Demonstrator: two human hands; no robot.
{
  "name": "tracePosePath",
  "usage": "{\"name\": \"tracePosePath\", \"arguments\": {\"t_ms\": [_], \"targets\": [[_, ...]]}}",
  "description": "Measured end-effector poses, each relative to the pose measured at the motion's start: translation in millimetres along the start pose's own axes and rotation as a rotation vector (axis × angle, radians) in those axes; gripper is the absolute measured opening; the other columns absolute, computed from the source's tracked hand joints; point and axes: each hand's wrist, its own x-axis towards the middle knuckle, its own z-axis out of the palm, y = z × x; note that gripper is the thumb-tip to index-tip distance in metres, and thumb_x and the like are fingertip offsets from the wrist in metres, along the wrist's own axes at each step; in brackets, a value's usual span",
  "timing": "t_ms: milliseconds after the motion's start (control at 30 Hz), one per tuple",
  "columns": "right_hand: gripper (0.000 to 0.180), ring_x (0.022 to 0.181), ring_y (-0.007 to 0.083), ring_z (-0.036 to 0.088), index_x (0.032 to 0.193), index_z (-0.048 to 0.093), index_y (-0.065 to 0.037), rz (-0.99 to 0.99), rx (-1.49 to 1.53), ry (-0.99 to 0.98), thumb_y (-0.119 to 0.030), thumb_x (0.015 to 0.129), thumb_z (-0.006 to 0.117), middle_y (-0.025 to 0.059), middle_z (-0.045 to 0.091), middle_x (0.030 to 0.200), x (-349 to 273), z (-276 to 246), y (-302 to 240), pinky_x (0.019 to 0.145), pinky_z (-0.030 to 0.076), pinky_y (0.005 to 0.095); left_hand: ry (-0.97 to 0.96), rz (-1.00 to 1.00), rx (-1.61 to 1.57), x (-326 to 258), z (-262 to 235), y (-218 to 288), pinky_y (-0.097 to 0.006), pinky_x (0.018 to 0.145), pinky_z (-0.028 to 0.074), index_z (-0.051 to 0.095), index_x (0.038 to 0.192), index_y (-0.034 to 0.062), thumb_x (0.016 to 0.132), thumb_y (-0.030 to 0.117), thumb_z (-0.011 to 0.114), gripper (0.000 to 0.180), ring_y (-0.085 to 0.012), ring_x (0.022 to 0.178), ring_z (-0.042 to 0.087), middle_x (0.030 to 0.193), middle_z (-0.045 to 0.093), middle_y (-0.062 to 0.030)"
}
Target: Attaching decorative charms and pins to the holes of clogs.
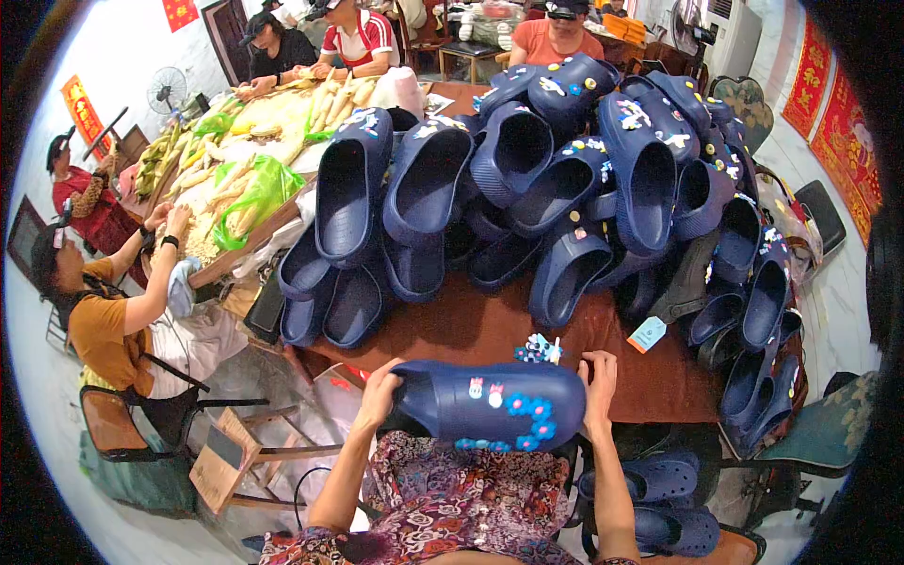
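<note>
A navy blue clog (452, 410) lies sideways in front of me, its toe to the right. My left hand (379, 395) is closed around the rim at the heel end. My right hand (600, 386) rests at the toe, fingers curled against its far side. Blue flower charms (535, 419) curve across the toe, with two small pink-and-white figure charms nearer the opening. Just beyond the clog, on the brown tabletop (452, 330), sit blue and white charms (540, 348); the clog hides part of what lies there.
A high heap of navy clogs (556, 179) with charms covers the far side of the table. A light blue tag (648, 334) lies right. Undecorated clogs (664, 480) rest on a chair below. Leftward, people sit around a table of corn cobs (330, 104); a wooden stool (226, 457) stands nearby.
</note>
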Motion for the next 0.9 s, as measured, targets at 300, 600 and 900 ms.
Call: {"name": "tracePosePath", "arguments": {"t_ms": [300, 600, 900], "targets": [[0.012, 0.097, 0.0342, 0.061, 0.102, 0.062, 0.0, -0.112, 0.24, 0.052, -0.005, 0.092, 0.057, 0.0173, 0.06, 0.104, 18.0, -11.5, -75.3, 0.085, 0.049, 0.041, 0.249, -0.073, 0.356, -41.2, -22.2, -5.9, -0.04, 0.068, 0.044, 0.06, 0.097, -0.0034, 0.082, 0.02, 0.045, 0.032, -0.0299, 0.072, 0.056, 0.076, 0.058, -0.0186], [0.046, 0.12, 0.0391, 0.051, 0.127, 0.055, -0.004, -0.366, 0.237, -0.213, -0.023, 0.087, 0.068, 0.0199, 0.055, 0.126, 19.5, 24.4, -125.6, 0.103, 0.041, 0.0466, 0.134, -0.458, 0.025, -72.9, -18.3, -36.6, -0.038, 0.052, 0.059, 0.049, 0.119, -0.0039, 0.086, 0.015, 0.043, 0.039, -0.0347, 0.062, 0.07, 0.089, 0.063, -0.0227], [0.045, 0.132, 0.0411, 0.04, 0.13, 0.054, -0.006, -0.367, 0.154, -0.29, -0.028, 0.092, 0.063, 0.0205, 0.047, 0.138, 8.1, 54.1, -114.5, 0.108, 0.035, 0.0505, 0.118, -0.033, 0.886, -60.4, -4.0, 45.1, -0.045, 0.077, 0.051, 0.061, 0.107, -0.0005, 0.086, 0.043, 0.069, 0.049, -0.033, 0.082, 0.068, 0.089, 0.068, -0.0197]]}}
